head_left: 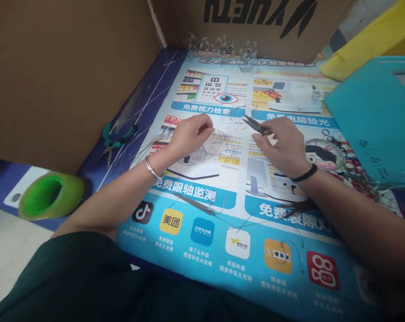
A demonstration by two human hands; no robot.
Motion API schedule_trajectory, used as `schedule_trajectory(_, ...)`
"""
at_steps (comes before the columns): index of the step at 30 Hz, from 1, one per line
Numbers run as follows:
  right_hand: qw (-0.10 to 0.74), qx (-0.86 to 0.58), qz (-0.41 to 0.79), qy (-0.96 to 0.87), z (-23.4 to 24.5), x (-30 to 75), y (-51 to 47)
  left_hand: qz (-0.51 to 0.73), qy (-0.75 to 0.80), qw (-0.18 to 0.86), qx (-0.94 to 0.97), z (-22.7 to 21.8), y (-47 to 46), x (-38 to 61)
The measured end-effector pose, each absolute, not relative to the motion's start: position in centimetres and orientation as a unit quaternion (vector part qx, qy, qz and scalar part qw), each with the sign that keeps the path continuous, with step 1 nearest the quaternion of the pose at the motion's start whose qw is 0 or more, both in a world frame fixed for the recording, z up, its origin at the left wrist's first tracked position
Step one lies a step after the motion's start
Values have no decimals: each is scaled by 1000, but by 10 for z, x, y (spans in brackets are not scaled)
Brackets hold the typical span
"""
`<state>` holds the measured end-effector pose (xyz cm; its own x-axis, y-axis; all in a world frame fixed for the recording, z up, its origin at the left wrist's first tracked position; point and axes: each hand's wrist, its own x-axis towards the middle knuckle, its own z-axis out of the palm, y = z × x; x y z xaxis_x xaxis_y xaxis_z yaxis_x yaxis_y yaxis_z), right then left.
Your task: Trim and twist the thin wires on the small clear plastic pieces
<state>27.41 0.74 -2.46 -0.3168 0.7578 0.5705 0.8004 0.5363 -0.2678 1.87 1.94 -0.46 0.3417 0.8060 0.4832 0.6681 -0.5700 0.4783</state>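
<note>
My left hand (191, 135) pinches a thin wire piece (219, 147), whose bent loops hang to the right of the fingertips over the printed poster. In my right hand (281, 145) is a pair of dark needle-nose pliers (254, 124), tips pointing left toward the wire but apart from it. Just behind the plier tips lies another tangle of bent wire (236, 117). A silver bangle (152, 167) circles the left wrist and a black band (305, 173) the right.
Teal-handled cutters (113, 139) lie at left beside straight wires (128, 109). A green tape roll (51, 195) stands nearer. Cardboard (61, 80) walls the left and back; wire pieces (222, 44) pile at the back. A turquoise bag (373, 120) lies right, near a clear round dish (325, 154).
</note>
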Motion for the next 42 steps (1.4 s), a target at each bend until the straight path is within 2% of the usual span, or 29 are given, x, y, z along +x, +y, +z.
schedule_trajectory(10, 432, -325, -74, -838, -21, 268, -2, 371, 435, 75, 817, -9, 14, 17)
schedule_trajectory(17, 414, -282, -120, -857, -18, 273, -4, 368, 415, 65, 829, -11, 11, 21)
schedule_trajectory(22, 378, -197, -182, -886, -11, 272, -8, 365, 414, 67, 831, -12, 10, 22)
schedule_trajectory(29, 278, -136, -200, -930, 0, 270, -19, 385, 399, 76, 829, -15, 9, 20)
schedule_trajectory(33, 143, -185, -176, -956, 16, 270, -31, 394, 404, 80, 822, -15, 7, 19)
schedule_trajectory(39, 13, -159, -151, -976, 38, 263, -54, 395, 412, 90, 816, -14, 6, 20)
schedule_trajectory(42, -12, -177, -122, -977, 37, 264, -67, 396, 416, 92, 814, -15, 5, 21)
